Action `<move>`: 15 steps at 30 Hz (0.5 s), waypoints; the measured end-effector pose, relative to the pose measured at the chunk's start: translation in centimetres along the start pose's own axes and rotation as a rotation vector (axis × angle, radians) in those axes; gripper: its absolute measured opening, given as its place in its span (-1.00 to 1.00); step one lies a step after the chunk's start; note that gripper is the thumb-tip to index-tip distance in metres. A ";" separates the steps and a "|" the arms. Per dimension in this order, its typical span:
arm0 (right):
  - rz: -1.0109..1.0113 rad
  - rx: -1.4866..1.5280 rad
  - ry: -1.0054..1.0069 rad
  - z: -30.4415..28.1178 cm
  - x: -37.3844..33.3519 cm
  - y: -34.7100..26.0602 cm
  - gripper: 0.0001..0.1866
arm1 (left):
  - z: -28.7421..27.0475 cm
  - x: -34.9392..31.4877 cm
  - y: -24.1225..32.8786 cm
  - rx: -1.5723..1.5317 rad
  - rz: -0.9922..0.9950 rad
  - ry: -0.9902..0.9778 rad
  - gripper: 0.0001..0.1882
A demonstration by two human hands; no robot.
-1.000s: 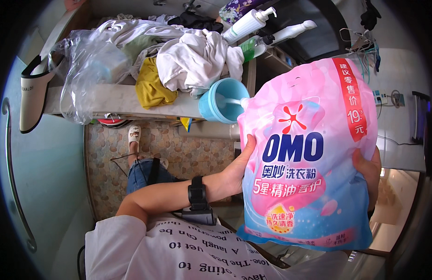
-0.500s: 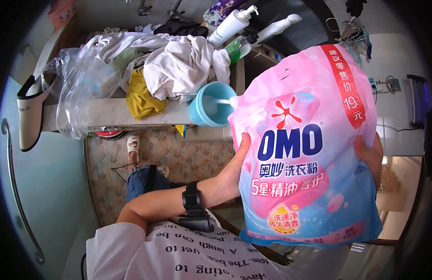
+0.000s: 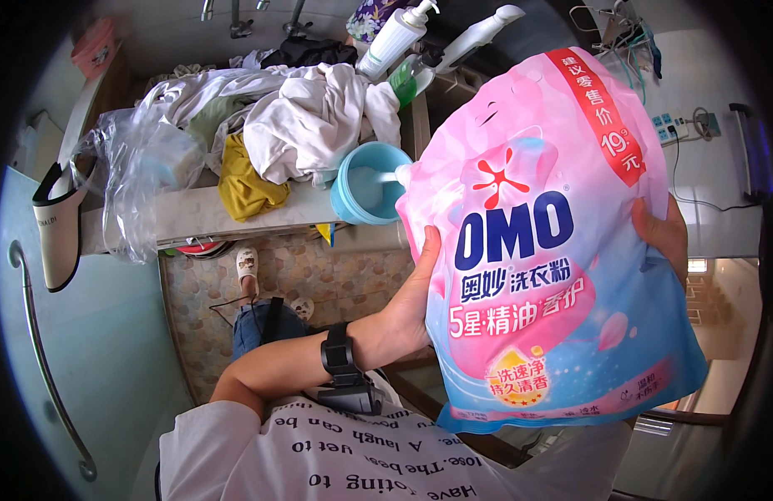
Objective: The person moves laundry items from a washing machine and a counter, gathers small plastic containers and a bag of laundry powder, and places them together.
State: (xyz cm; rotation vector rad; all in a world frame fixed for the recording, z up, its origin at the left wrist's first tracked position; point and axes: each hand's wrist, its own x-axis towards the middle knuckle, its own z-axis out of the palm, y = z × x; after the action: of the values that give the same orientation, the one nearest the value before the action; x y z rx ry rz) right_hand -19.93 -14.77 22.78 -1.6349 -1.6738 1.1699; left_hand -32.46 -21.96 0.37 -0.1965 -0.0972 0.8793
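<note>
A large pink and blue bag of laundry powder (image 3: 562,309) is held up in front of me, leaning with its top to the upper left. My left hand (image 3: 413,305) grips its left edge, thumb on the front and the other fingers hidden behind. On the far side, my right hand (image 3: 664,234) clasps the right edge, its fingers partly hidden. Just past the bag's upper left edge stands a light blue bucket (image 3: 346,196), with whitish contents. A short white piece (image 3: 395,176) juts from beside the bag over the bucket's rim; whether it belongs to the bag is unclear.
Heaped white clothes (image 3: 307,125) and a mustard cloth (image 3: 248,184) lie on the counter (image 3: 186,213), beside a clear plastic bag (image 3: 136,200). Behind the bucket are a white pump bottle (image 3: 395,46) and a green bottle (image 3: 407,79). A glass panel (image 3: 86,334) is at left.
The bag has tipped a little further to the left, its top going up and left and its lower right corner swinging right. Both hands keep their hold. My view has shifted slightly.
</note>
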 end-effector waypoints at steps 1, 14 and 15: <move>-0.001 0.002 0.004 0.2 -0.2 0.0 -0.46 | 0.0 -0.1 -0.1 -0.019 -0.015 -0.012 -0.17; 0.045 0.034 -0.043 -0.1 0.8 0.2 -0.43 | 0.3 -0.5 -0.3 -0.051 -0.006 0.075 -0.21; 0.032 0.051 -0.038 0.3 0.9 0.0 -0.48 | 0.3 -0.5 -0.2 -0.056 -0.006 0.073 -0.21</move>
State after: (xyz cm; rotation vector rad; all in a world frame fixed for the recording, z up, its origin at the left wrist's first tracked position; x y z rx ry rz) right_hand -20.34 -14.00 22.48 -1.6232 -1.6331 1.2568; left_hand -32.67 -22.43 0.75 -0.2802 -0.0544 0.8627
